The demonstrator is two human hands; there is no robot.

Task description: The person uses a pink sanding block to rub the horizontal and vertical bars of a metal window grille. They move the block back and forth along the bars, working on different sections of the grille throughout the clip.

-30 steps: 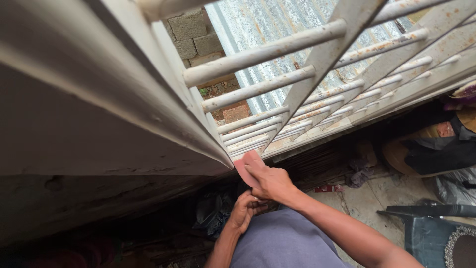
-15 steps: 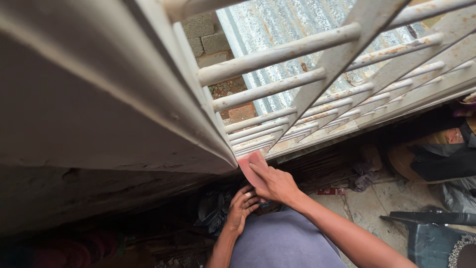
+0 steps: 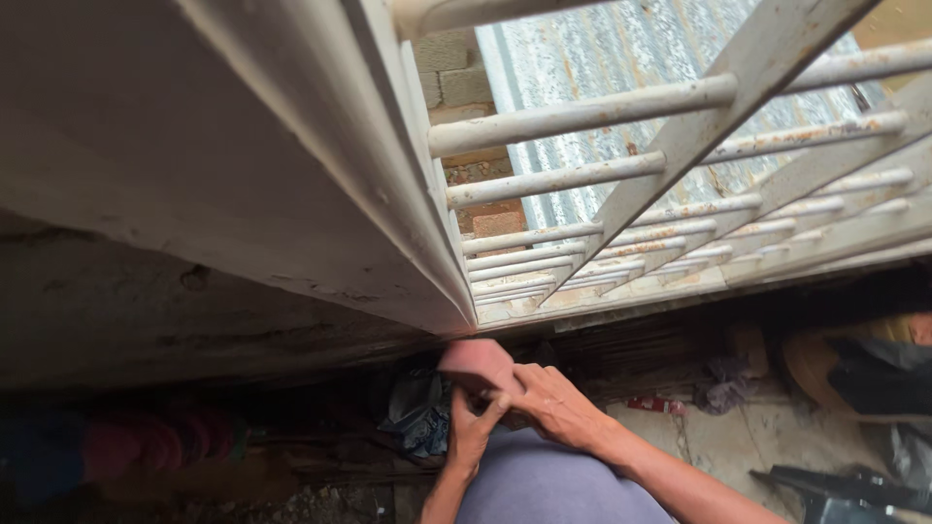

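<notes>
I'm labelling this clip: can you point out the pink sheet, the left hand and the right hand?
pink sheet [image 3: 476, 362]: head view, middle of its upper face.
left hand [image 3: 468, 427]: head view, back of the hand.
right hand [image 3: 555, 406]: head view, back of the hand.

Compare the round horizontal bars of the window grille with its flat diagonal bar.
The round horizontal bars are thin tubes running crosswise; the flat diagonal bar is a wide strip slanting across them. The round bars show rust spots; the diagonal bar looks cleaner. Both are painted off-white metal, above the person's hands.
</notes>
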